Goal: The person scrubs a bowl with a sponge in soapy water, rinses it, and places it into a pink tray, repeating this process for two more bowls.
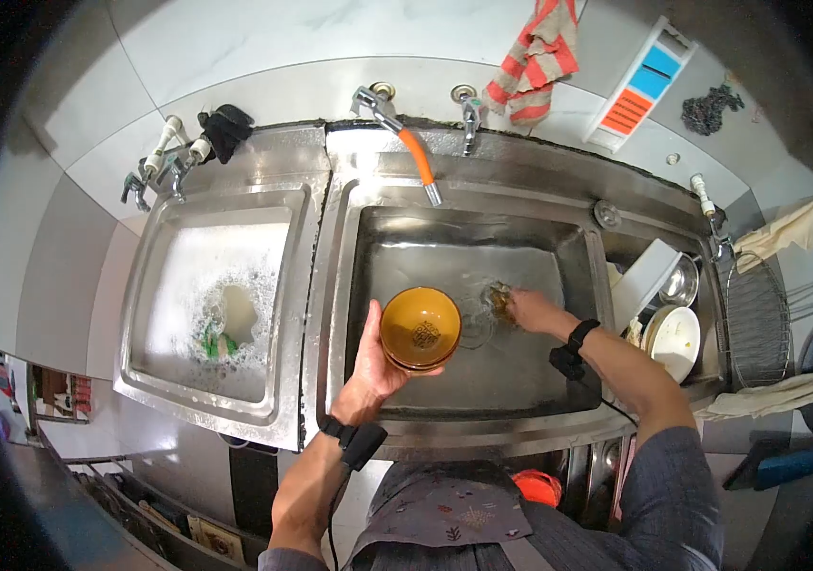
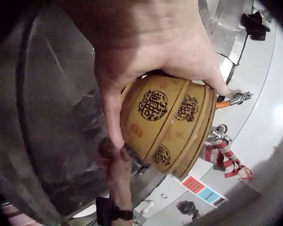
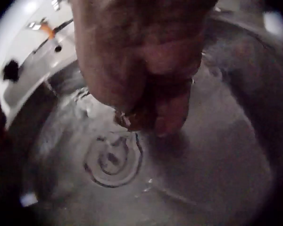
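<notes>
My left hand (image 1: pixel 378 360) grips a stack of nested yellow bowls (image 1: pixel 421 328) over the middle sink. In the left wrist view the outsides of the bowls (image 2: pixel 155 117) show dark round patterns, with the thumb and fingers spread around the stack. At the right side of the same sink, my right hand (image 1: pixel 535 312) reaches down to the water. A small yellow-brown thing (image 1: pixel 499 299) is in its fingers, and ripples spread beside it. In the right wrist view, the curled fingers hide most of this yellow-brown thing (image 3: pixel 137 120); I cannot tell its kind.
The left sink (image 1: pixel 154 285) holds foamy water with a green thing in it. To the right, a smaller basin holds dishes, a white bowl (image 1: pixel 675 343) among them. Above the middle sink hangs a faucet with an orange hose (image 1: pixel 416 152). A wire basket (image 1: pixel 756 319) stands far right.
</notes>
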A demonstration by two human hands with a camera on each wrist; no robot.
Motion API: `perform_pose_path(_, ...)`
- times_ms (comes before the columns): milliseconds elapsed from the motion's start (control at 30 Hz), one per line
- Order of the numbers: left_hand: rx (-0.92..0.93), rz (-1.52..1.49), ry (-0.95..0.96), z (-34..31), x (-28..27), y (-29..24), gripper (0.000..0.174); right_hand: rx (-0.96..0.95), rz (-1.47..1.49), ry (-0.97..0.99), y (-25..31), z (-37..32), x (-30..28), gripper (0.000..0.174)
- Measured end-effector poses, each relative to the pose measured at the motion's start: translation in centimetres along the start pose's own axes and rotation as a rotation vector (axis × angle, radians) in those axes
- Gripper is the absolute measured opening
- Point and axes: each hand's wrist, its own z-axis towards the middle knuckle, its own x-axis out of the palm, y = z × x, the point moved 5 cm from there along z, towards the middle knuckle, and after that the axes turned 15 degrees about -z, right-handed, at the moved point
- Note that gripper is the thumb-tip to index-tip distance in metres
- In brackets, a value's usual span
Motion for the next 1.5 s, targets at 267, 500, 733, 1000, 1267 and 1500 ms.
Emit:
perform_pose_path(267, -0.077, 0.126, -0.024, 2.7, -1.0, 2.4, 0.082, 0.381, 1.577, 0.25, 0.4, -5.7, -3.7, 0.037)
perform_pose_path(500, -0.09, 0.195, -0.096, 2.8, -0.3, 2.6, 0.08, 0.516, 1.533, 0.144, -3.0, -6.7, 0.6, 0.039)
perform_pose_path(733, -0.078, 0.241, -0.039, 1.0, 0.1, 1.7, 0.079, 0.733, 1.164, 0.01, -1.8, -6.3, 1.6, 0.038)
perform_pose_path(1000, -0.053, 0.223, -0.066, -0.6, 0.1, 1.9, 0.079, 0.439, 1.643, 0.049, 1.9, -6.3, -3.5, 0.037)
perform_pose_path(1267, -0.046, 0.232, -0.054, -1.2, -0.2, 2.1, 0.082, 0.169, 1.816, -0.035, 3.7, -6.9, -10.5, 0.032)
perform_pose_path(1500, -0.087, 0.25, -0.043, -1.1, 0.1, 3.1, 0.082, 0.161, 1.511, -0.273, 7.8, -9.4, -15.6, 0.028)
